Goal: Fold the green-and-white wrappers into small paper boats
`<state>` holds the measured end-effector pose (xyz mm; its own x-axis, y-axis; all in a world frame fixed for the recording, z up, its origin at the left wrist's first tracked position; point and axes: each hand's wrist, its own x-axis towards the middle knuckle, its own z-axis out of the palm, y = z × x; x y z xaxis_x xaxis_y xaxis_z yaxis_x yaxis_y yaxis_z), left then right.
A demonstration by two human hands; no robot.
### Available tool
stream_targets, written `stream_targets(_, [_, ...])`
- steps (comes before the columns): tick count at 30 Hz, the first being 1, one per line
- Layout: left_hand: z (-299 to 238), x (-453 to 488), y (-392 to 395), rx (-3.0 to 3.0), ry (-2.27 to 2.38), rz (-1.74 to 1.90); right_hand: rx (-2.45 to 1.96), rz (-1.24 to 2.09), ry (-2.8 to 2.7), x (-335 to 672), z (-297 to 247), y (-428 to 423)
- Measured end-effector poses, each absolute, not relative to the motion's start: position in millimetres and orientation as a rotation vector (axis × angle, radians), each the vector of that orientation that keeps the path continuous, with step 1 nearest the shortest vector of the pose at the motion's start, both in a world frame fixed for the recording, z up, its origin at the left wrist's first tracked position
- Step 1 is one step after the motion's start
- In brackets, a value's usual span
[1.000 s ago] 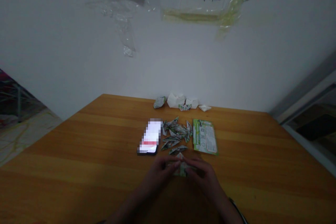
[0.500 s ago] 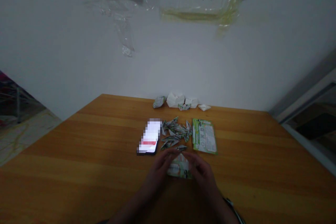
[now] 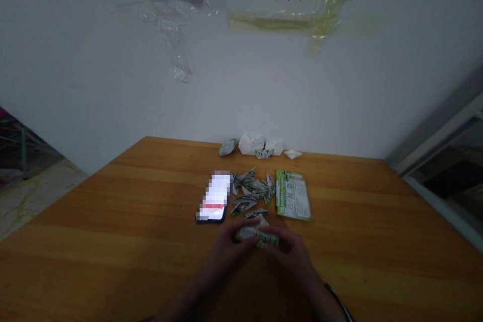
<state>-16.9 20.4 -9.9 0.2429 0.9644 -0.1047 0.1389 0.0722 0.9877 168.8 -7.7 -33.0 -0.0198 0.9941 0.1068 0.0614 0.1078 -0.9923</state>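
Both hands meet over the near middle of the wooden table [image 3: 113, 221]. My left hand [image 3: 230, 249] and my right hand [image 3: 289, 250] pinch a small printed green-and-white paper piece [image 3: 256, 234] between their fingertips, folded into a narrow strip. Just beyond it lies a pile of several folded paper pieces [image 3: 252, 193] of the same print. A lit phone [image 3: 215, 197] lies left of the pile, and a flat green printed sheet [image 3: 292, 195] lies to its right.
Crumpled white paper scraps [image 3: 260, 146] sit at the table's far edge against the white wall. Taped sheets and plastic hang on the wall above. A window frame [image 3: 433, 136] runs along the right side.
Half a second ago the paper lay more unfolded and flat under my fingers. Now it is folded over into a narrower shape, and both hands have closed in on it.
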Motion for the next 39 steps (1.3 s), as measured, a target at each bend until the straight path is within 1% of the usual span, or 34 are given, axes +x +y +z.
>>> stream_targets(6, [-19.9,-20.9,23.7,1.346,1.172,0.866,-1.262,1.079,-1.283,170.1,-33.1,-9.5])
stream_targets(11, [-16.7,-21.0,24.8,1.129,0.920,0.814,-1.314,1.021,-1.243,175.5,-30.5,-8.9])
stream_targets(15, [-3.3,-25.2,22.5,1.151,0.822,0.748,-1.322,1.005,-1.182,180.5,-31.4,-5.8])
stream_targets(19, [-0.5,-28.1,20.2,1.344,0.914,0.771,-1.278,1.074,-1.130,181.4,-30.3,-3.5])
stream_targets(26, [-25.0,-25.0,23.7,1.774,1.071,0.816,-1.262,1.156,-1.142,175.2,-33.5,-7.5])
stream_targets(28, [-29.1,-26.6,24.2,1.867,1.111,0.872,-1.299,1.083,-1.214,174.4,-33.1,-11.1])
stream_targets(32, [-28.4,-29.7,23.0,2.060,1.203,0.934,-1.436,0.822,-1.374,172.1,-27.0,-19.1])
stream_targets(34, [-24.8,-29.0,22.1,2.107,1.161,0.950,-1.452,0.780,-1.370,168.8,-24.3,-21.3])
stream_targets(36, [-20.7,-27.2,21.6,2.154,1.096,0.951,-1.418,0.846,-1.283,165.3,-24.0,-20.8])
stream_targets(39, [-17.3,-26.5,21.0,2.281,1.021,0.912,-1.321,1.063,-1.073,164.2,-29.3,-16.0])
